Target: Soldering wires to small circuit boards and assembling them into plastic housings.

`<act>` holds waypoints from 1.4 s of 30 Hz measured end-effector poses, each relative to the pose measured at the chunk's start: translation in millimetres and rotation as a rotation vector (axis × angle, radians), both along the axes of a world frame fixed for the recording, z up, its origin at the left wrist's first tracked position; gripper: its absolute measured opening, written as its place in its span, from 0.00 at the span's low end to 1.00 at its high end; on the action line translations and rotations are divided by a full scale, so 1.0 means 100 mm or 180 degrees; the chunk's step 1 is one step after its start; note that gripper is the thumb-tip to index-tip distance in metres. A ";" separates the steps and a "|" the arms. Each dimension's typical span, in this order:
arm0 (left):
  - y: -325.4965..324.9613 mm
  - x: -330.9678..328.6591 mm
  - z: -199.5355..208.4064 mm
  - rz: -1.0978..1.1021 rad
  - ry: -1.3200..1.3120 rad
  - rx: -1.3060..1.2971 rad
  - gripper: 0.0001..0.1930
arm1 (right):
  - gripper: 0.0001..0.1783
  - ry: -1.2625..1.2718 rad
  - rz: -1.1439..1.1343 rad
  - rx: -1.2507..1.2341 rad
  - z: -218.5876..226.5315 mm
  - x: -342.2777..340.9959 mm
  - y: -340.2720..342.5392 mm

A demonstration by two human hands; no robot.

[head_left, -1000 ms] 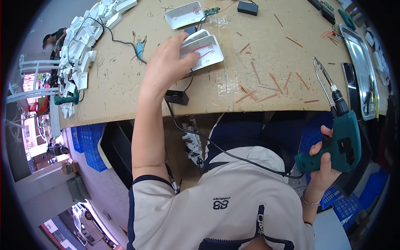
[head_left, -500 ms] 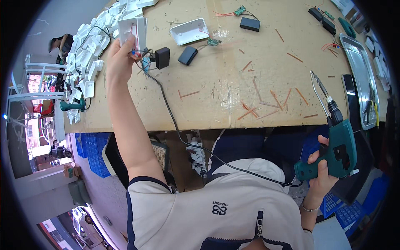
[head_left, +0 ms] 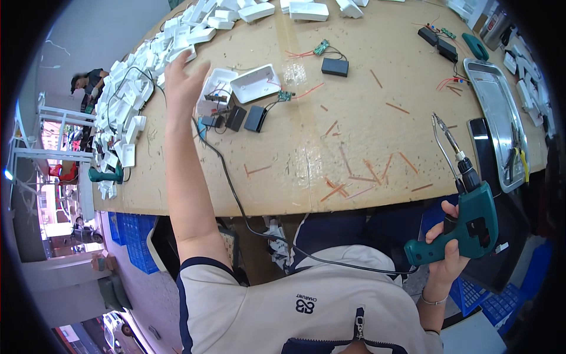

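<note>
My left hand [head_left: 184, 85] is stretched over the left part of the table, fingers apart and holding nothing, close to the heap of white plastic cases [head_left: 141, 76]. Just right of it lies a white case [head_left: 206, 105] with small parts in it, beside another open white case [head_left: 254, 82]. Black boxes [head_left: 256, 118] and a green circuit board with red wires [head_left: 286, 95] sit by them. My right hand [head_left: 449, 253] grips a teal soldering gun [head_left: 479, 221] by its handle, off the table's front edge, its metal tip [head_left: 439, 121] pointing away from me.
Orange-brown strips [head_left: 336, 187] lie scattered on the table. A steel tray [head_left: 492, 106] with yellow-handled pliers [head_left: 523, 165] stands at the right, beside a dark phone [head_left: 480, 138]. The soldering gun's black cord [head_left: 230, 177] crosses the table's front edge. Another person [head_left: 88, 82] is at the far left.
My left hand has let go of the white case, which now lies on the table, and has opened toward the heap. The soldering gun stays in my right hand. The view has shifted.
</note>
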State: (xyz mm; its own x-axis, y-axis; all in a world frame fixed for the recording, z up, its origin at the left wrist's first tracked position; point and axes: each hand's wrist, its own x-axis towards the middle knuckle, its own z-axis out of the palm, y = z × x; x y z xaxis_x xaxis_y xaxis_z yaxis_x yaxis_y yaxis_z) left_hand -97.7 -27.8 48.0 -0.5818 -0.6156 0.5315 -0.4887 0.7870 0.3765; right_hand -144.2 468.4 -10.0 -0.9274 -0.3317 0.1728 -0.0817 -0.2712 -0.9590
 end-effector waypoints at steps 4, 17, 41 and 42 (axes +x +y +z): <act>0.76 -0.77 0.22 -0.1120 -0.0431 0.1498 0.19 | 0.39 -0.0130 -0.0009 -0.0150 -0.03 -0.13 0.00; 1.50 -1.66 -0.30 -0.3221 -0.1340 0.0734 0.12 | 0.39 -0.0334 -0.0039 -0.0272 -0.06 -0.44 -0.01; 2.23 -1.10 0.03 -0.2811 -0.0564 0.0028 0.16 | 0.38 -0.0291 0.0158 -0.0587 -0.08 -0.46 0.25; 2.41 -1.00 -0.08 -0.2872 -0.0677 -0.0120 0.15 | 0.38 -0.0284 0.0165 -0.0583 -0.07 -0.43 0.27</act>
State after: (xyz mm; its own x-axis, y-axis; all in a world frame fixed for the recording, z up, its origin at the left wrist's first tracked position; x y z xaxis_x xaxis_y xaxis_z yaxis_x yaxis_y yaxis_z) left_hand -198.1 213.4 40.1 -0.9198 0.1333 0.3690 0.2589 0.9128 0.3158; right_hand -187.6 495.0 -17.3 -0.9242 -0.3500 0.1526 0.0199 -0.4433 -0.8962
